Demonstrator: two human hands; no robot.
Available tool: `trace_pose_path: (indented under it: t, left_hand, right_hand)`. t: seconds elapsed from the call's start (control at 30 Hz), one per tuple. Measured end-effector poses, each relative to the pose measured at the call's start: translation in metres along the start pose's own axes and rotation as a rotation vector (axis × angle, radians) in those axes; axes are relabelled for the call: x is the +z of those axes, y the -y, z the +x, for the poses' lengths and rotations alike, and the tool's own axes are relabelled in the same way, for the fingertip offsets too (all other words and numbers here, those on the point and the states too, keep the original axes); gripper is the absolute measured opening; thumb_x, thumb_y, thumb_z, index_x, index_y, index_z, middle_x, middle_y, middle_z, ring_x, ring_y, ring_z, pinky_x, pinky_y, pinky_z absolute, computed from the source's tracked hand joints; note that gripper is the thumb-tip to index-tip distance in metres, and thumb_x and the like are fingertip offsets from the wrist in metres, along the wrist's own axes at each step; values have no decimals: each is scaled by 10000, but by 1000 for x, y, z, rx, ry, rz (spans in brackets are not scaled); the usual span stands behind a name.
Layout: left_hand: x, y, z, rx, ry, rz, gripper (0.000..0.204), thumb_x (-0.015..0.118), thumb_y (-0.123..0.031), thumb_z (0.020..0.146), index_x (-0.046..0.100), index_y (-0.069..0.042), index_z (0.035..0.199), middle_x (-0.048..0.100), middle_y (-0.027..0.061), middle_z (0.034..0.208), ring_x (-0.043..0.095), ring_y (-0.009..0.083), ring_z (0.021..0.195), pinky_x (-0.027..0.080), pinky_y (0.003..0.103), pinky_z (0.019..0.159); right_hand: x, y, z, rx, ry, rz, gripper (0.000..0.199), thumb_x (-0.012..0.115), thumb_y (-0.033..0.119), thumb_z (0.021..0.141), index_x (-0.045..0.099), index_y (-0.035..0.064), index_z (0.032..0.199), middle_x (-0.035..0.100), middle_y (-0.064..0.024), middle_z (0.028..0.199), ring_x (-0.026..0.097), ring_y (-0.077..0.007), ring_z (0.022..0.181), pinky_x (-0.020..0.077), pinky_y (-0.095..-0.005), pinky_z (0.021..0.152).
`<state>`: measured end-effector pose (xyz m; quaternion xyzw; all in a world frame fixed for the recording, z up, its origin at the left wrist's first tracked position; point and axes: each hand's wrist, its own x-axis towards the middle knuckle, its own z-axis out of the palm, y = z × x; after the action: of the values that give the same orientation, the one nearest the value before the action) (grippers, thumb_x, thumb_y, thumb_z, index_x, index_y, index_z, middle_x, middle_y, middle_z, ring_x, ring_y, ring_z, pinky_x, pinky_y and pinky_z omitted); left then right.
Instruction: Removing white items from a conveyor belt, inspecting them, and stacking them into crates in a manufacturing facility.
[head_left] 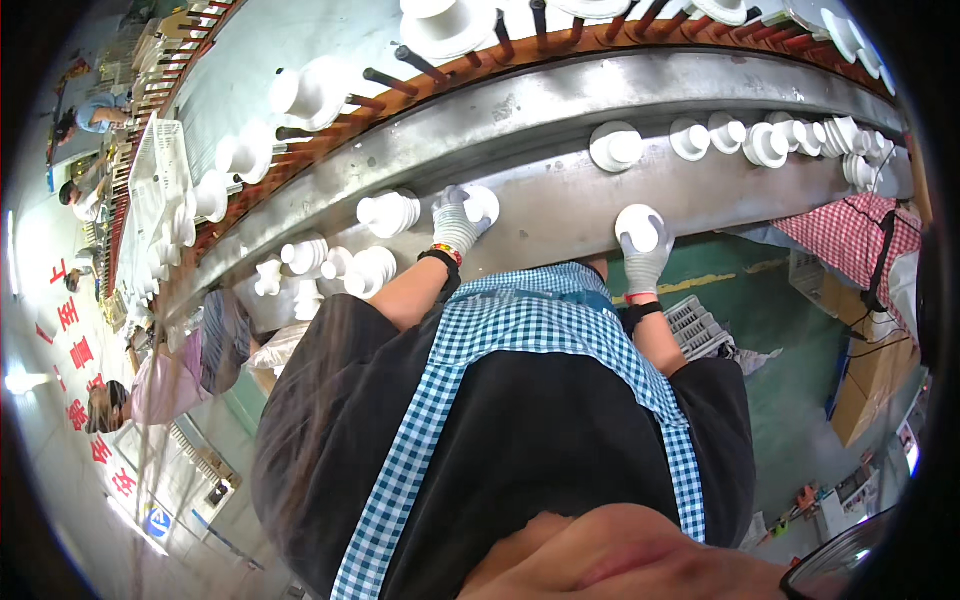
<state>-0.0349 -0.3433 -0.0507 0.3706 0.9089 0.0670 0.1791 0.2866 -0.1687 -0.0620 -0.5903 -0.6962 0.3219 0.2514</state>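
Observation:
My left hand (456,224), in a pale glove with a striped cuff, is closed on the side of a white flanged piece (484,205) at the metal ledge. Its fingers and thumb lie around the near left of this piece. Closer to my body at the right, my right hand (646,262), gloved as well, grips another white round piece (638,226) by its edge, thumb and fingers on either side. Left of my left hand lies a nested stack of white flanged pieces (390,213). Beyond my right hand stands a single white flanged piece (617,147) on the ledge.
The metal ledge (550,200) curves across in front of me. Behind it runs a brown rail (590,45) with upright dark pegs, some bearing white pieces. More white pieces (765,146) line the right end. People (170,385) are at the left; cardboard boxes (868,385) stand right.

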Motion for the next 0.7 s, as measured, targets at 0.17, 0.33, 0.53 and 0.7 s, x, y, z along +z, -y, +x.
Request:
trace_pose_path:
  t: [0.17,0.33,0.53,0.7]
  left_hand:
    - [-8,-15,3,-136,176,-286,753,843,-310,596,531,-47,1229,606,208,1115,567,367,1074,466,410,948]
    - [-1,-38,11,-53,139,-460,824,862,-311,588,501,13,1254,601,221,1130,593,329,1053,489,382,919]
    - [-28,-155,25,199,-50,-805,845,862,-307,595,365,17,1197,492,182,1189,523,286,1085,467,386,926]
    - [-81,-303,17,297,280,-911,830,827,-345,662,378,-2,1269,493,185,1202,511,297,1129,446,382,951]
  right_hand:
    - [15,76,89,-426,-21,188,652,820,113,608,523,97,1188,479,-188,1238,489,-375,1136,438,-446,966]
    - [43,66,140,-346,204,-150,807,838,220,591,450,101,1288,425,-201,1302,441,-406,1183,390,-495,999]
    - [-31,74,131,-503,216,172,933,819,238,617,335,65,1397,369,-220,1381,344,-413,1295,321,-495,1075]
    - [-87,109,134,-511,366,185,771,793,211,664,425,44,1320,475,-201,1300,460,-367,1223,389,-440,1035]
